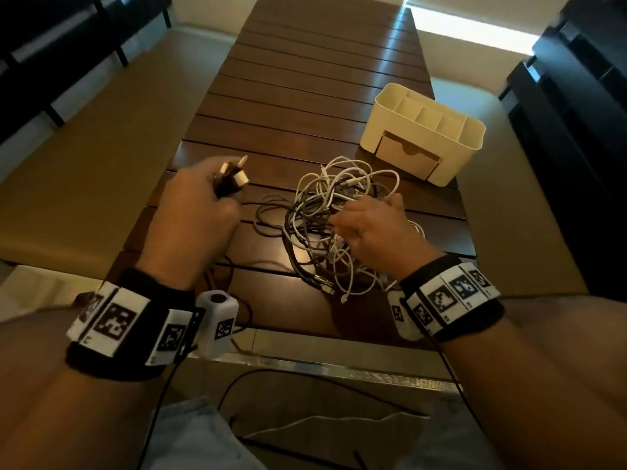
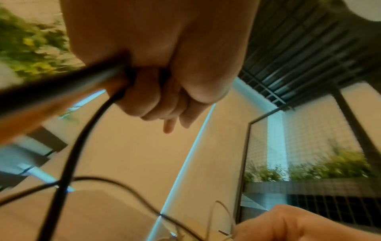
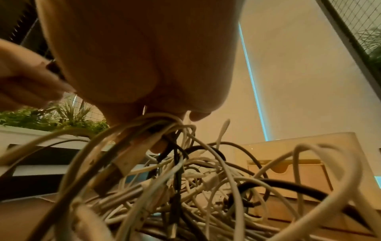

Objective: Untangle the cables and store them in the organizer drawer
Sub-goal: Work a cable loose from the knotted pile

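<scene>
Table (image 1: 305,106): long dark wood slats running away from you, and everything sits on the near end of it.

Organizer (image 1: 468,137): cream plastic box with open compartments on top, parked on the right side of the table, past the cable pile and well apart from both your hands.

Drawer (image 1: 407,157): the small tan one in the organizer's front face, looks pushed in flush, notch handle facing you. The right wrist view shows it too, right behind the cables.

Cable tangle (image 1: 325,225): big messy knot of white, grey and black cords sitting mid-table between your hands, a few loose ends with plugs trailing toward the near edge.

Right hand (image 1: 376,232): it's down on the right side of the tangle, and from the wrist cam your fingers are curled around a bunch of white strands, hooking them up off the pile.

Left hand (image 1: 200,215): held just left of the pile, fist closed tight around a dark bundle with connector ends sticking out the top.

Black cable (image 2: 68,163): runs out the bottom of your left fist and hangs down; in the head view a thin black line leads from that hand across to the tangle.

Connectors (image 1: 237,174): a couple of white plug tips poking out above your left thumb; can't tell exactly what type they are.
</scene>
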`<state>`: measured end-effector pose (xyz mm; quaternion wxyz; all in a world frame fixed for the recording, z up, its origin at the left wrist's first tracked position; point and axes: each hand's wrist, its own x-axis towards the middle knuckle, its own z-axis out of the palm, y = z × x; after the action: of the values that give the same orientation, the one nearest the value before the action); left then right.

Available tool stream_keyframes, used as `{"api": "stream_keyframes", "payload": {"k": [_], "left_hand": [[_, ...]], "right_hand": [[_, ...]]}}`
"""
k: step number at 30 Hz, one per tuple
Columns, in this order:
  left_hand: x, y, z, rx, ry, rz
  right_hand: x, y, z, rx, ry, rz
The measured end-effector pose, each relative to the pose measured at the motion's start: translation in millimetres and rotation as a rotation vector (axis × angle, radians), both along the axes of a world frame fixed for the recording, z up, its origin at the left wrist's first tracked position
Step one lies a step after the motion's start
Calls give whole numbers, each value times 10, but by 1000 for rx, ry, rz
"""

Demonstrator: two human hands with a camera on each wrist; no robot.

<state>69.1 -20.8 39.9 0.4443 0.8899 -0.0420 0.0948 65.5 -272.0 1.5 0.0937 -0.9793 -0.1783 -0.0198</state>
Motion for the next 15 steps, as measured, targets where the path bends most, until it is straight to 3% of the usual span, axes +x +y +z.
{"api": "stream_keyframes", "payload": {"k": [2,5,8,10,15], "left_hand": [[-61,-143,60,91,7,-124],[-137,-394,-77,371,124,-374],[-137,-439,-218,468,124,-367],[-111,-394,-241,381,68,-344],[-2,-21,-66,-255,63,-254]], "right_hand": [[-15,70,15,-3,1,51],[-9,134,42,87,-64,87],[-25,105,35,118,-77,72],[-49,74,-11,107,1,25],[-28,-22,-99,87,159,-134]]}}
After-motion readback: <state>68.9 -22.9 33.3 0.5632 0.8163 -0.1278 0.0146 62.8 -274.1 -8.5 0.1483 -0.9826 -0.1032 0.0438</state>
